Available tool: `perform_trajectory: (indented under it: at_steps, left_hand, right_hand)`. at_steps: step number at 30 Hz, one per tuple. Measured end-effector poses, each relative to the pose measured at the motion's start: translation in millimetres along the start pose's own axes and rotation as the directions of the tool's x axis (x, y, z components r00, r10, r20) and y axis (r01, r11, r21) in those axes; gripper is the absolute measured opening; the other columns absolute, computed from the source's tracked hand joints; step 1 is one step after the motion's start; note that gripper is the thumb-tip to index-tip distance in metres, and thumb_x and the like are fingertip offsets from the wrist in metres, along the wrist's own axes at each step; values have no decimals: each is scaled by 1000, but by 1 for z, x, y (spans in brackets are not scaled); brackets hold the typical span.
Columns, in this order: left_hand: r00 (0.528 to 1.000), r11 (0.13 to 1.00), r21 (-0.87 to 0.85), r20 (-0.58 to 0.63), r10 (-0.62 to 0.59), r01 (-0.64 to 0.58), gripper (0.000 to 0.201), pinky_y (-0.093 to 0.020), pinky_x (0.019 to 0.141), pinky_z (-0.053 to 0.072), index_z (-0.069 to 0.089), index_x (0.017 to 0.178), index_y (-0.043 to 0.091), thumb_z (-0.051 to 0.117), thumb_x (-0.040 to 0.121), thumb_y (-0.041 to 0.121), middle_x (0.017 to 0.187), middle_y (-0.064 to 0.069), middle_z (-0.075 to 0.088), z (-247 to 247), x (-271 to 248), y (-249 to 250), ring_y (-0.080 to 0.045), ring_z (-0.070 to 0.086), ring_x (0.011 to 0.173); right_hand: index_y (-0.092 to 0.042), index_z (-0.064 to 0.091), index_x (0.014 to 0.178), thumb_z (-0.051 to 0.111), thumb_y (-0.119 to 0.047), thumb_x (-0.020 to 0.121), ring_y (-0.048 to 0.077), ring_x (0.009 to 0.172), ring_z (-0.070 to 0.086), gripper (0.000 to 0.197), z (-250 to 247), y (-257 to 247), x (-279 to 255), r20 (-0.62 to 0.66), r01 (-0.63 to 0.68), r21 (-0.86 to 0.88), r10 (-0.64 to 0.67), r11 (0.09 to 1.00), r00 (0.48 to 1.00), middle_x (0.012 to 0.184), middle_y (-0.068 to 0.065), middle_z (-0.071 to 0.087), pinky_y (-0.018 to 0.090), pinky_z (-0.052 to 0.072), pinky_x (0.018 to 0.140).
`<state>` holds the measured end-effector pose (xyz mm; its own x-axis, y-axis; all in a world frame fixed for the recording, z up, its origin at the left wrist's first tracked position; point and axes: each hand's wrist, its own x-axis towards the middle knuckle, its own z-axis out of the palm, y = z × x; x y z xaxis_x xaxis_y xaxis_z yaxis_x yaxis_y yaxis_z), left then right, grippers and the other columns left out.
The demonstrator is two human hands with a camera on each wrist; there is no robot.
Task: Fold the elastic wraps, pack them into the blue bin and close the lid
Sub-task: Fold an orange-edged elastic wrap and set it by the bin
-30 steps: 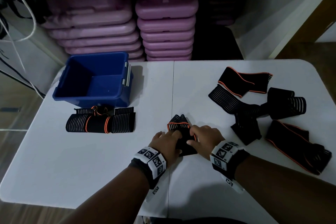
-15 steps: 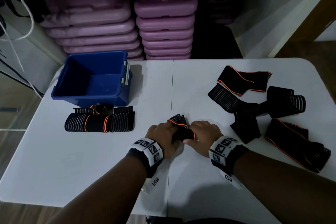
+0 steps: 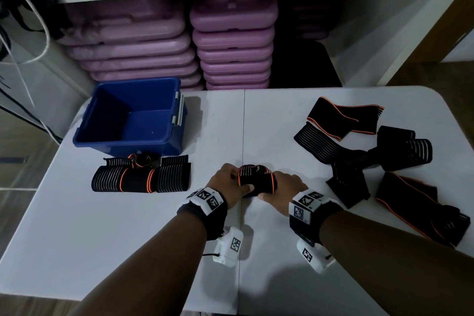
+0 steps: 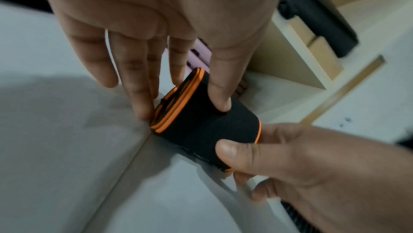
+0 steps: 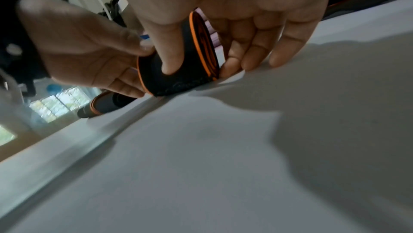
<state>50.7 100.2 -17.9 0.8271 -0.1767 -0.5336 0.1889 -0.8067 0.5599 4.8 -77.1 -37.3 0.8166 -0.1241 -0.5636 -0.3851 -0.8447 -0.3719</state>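
A black elastic wrap with orange edging sits rolled into a short thick bundle at the table's middle front. My left hand pinches its left end, thumb on top and fingertips at the orange rim. My right hand pinches the right end. The roll stands on the white table. The open blue bin waits at the back left, nothing inside it. A pile of folded wraps lies just in front of the bin.
Several unfolded black wraps sprawl over the table's right side. Purple cases are stacked under a white shelf behind the table. The white table has a seam down its middle.
The wrap has been rolled tighter into a compact bundle, and both hands have shifted slightly away from me with it.
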Motion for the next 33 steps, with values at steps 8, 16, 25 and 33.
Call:
perform_trajectory:
  at_steps: [8, 16, 25, 33]
  left_hand:
    - [997, 991, -137, 78, 11, 0, 72, -40, 92, 53, 49, 115, 32, 76, 51, 47, 101, 9, 68, 2, -5, -4, -12, 65, 96]
    - [993, 996, -7, 78, 90, -90, 59, -29, 89, 51, 53, 114, 27, 84, 64, 22, 104, 7, 65, -15, -29, -10, -13, 63, 98]
    - [973, 976, 115, -119, 196, -182, 58, -17, 87, 43, 49, 125, 17, 73, 72, 14, 118, -1, 58, -56, -51, -71, -15, 59, 105]
    - [972, 963, 258, -196, 131, -78, 73, -30, 103, 41, 39, 140, 25, 71, 75, 23, 129, 2, 49, -102, -65, -151, -19, 51, 120]
  right_hand:
    - [-37, 56, 109, 64, -75, 51, 16, 95, 63, 69, -4, -6, 0, 28, 60, 152, -65, 987, 997, 97, -12, 66, 35, 54, 85]
    - [-54, 40, 98, 78, -58, 49, 8, 93, 63, 62, 6, -20, -11, 75, 154, 263, -180, 953, 981, 97, -18, 64, 35, 54, 85]
    - [-48, 39, 119, 70, -55, 58, 8, 95, 63, 69, 22, -89, -10, 152, 343, 223, -380, 913, 912, 104, -18, 62, 34, 53, 87]
    - [-38, 41, 123, 75, -51, 69, 13, 105, 60, 65, 61, -177, -9, 220, 492, 88, -499, 866, 838, 121, -10, 60, 34, 50, 91]
